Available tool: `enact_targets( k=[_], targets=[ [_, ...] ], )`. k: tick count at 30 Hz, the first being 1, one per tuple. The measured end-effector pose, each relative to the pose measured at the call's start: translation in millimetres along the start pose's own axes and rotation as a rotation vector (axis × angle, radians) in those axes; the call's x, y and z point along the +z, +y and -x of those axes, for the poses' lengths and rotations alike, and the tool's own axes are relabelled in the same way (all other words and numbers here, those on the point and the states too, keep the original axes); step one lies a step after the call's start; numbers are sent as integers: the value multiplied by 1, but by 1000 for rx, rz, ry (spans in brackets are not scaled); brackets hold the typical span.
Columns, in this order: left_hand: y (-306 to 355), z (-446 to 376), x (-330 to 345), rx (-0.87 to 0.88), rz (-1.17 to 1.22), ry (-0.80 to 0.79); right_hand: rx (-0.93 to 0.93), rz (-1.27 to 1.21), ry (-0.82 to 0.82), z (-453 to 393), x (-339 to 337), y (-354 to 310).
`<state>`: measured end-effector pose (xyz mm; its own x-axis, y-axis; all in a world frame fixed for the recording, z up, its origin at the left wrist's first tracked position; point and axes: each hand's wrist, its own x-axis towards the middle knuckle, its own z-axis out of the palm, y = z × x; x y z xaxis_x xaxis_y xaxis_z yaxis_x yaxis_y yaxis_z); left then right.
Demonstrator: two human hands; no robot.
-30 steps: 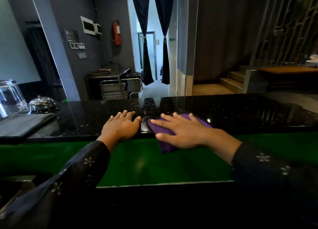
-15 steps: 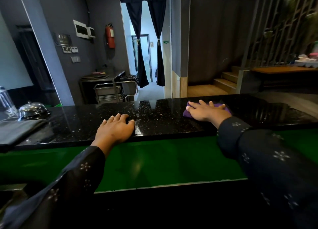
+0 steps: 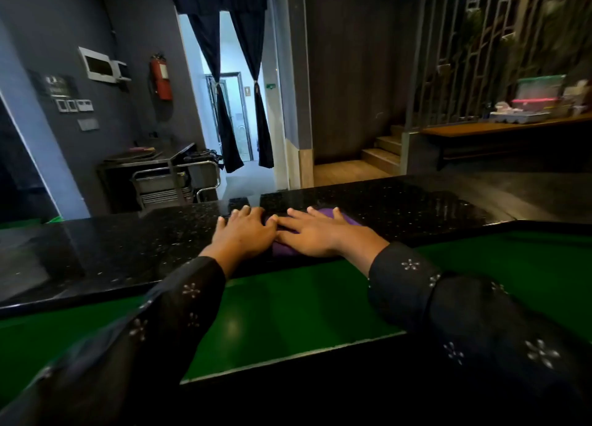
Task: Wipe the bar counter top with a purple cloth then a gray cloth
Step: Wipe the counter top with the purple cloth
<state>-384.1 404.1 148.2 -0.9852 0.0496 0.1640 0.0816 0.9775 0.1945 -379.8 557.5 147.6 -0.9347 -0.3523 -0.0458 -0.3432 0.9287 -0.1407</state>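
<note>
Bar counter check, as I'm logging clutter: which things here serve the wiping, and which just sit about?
In use:
- purple cloth, pressed flat by the right hand
- black counter top
- left hand, resting beside it

Just about:
- fire extinguisher
- metal trolley
- plastic containers

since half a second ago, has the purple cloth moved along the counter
Yes. The cloth under the right hand slid left along the counter, from well apart to beside the resting left hand.

No legible text found. The dark wall plaque [image 3: 57,85], the small green sign [image 3: 271,86] by the doorway and the fire extinguisher [image 3: 161,77] label are too blurred to read.
</note>
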Motion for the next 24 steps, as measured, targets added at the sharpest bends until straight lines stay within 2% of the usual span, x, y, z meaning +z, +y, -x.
enact_targets(
  k=[2,6,9,16,24],
  targets=[
    [23,-6,10,14,64,-36,58,-25,21,6,-5,33],
    [35,-17,12,40,5,-74,250,-67,25,29,-20,115],
    [38,-24,14,31,-21,-80,360,-62,34,43,-26,152],
    [60,-55,25,51,11,-132,321,-39,29,46,-19,175],
    [63,-60,33,51,-51,-157,434,-56,3,-28,-40,225]
  ],
)
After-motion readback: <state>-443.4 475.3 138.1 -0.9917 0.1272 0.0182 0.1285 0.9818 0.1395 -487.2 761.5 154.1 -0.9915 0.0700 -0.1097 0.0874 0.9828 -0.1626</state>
